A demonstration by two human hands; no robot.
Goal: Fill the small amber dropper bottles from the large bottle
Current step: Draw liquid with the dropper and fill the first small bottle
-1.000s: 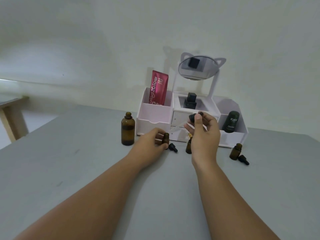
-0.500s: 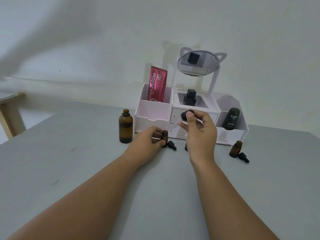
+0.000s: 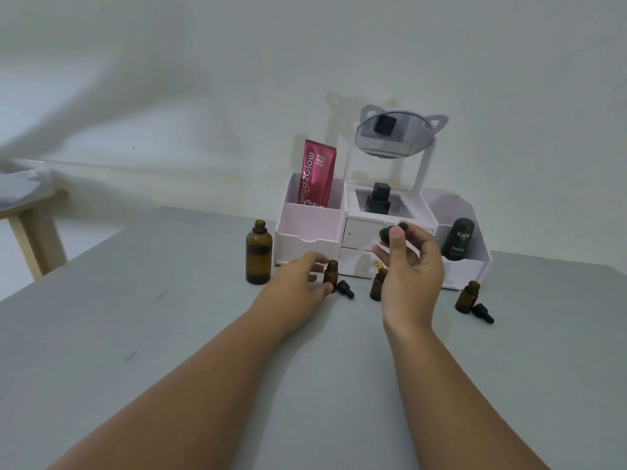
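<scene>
Small amber dropper bottle [image 3: 330, 276] stands upright on the table [image 3: 135, 334], mouth up, uncapped, left hand [image 3: 298, 283] fingers grasping it. Right hand [image 3: 412, 266] pinches a black dropper cap [image 3: 390, 231], glass pipette slanting down-left. Large bottle [image 3: 259, 253] upright, left.

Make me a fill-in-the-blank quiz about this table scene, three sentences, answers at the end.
1. The left hand grips a small bottle standing on the ____.
2. The right hand holds a black ____ above the middle small bottle.
3. The large bottle stands open, with no ____ on it.

Missing words: table; dropper; cap
</scene>
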